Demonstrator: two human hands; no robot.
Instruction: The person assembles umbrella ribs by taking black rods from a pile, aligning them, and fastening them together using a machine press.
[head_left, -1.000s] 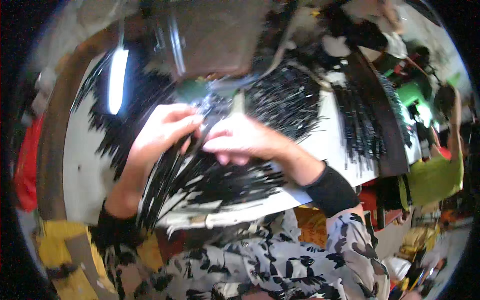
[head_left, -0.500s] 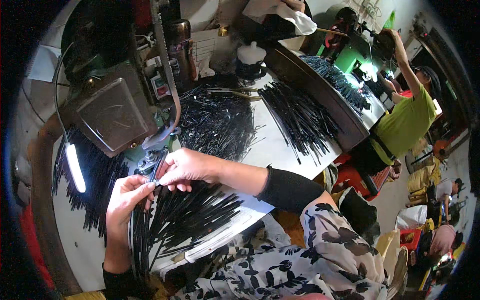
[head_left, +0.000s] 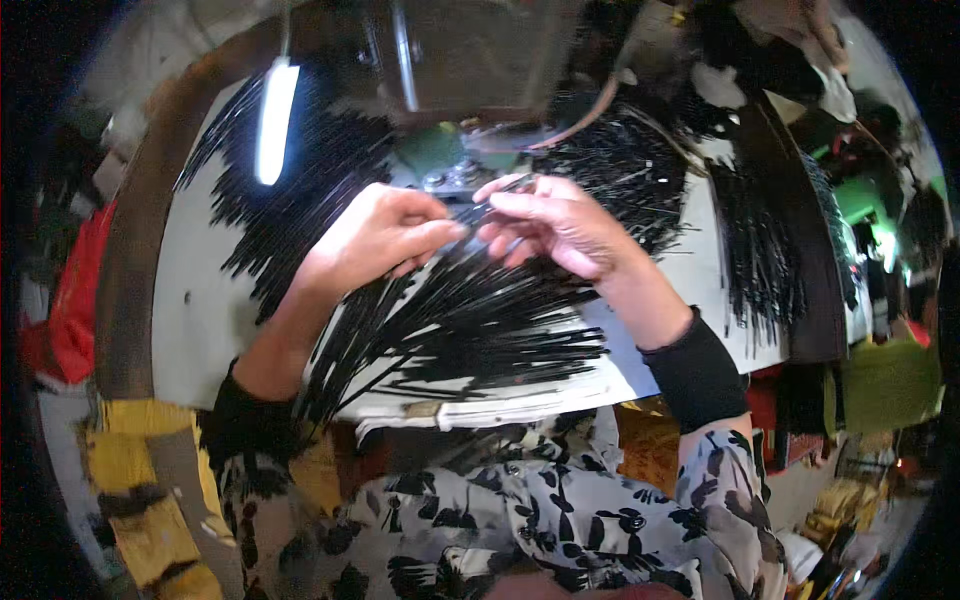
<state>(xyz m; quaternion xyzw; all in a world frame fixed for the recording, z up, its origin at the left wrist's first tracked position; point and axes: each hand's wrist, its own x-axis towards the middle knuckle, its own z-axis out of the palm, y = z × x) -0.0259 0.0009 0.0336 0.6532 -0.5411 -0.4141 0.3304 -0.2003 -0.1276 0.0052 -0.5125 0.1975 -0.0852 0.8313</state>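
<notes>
Over the front of a bench machine, my left hand (head_left: pixel 385 235) is closed in a pinch on the end of a thin black strip (head_left: pixel 470 215). Opposite it, my right hand (head_left: pixel 560 220) has thumb and forefinger together on a small dark piece (head_left: pixel 520 184), blurred, its other fingers loosely curled. Whether both hands hold the same strip I cannot tell. Just beyond the fingers sits the machine's metal fixture (head_left: pixel 455 180). Below my hands a fanned pile of black strips (head_left: pixel 490 330) covers the near part of the white table (head_left: pixel 190 330).
The dark machine body (head_left: pixel 470 60) rises at the back, with a lit tube lamp (head_left: pixel 277 125) to its left. More black strips lie in a left heap (head_left: pixel 300 190), a back-right heap (head_left: pixel 630 180) and a right-hand bundle (head_left: pixel 760 260). A co-worker's green shirt (head_left: pixel 890 385) shows far right.
The view has swung round, so the table now lies square in front. My right hand has moved off my left and turned its palm more into view; the left still pinches.
</notes>
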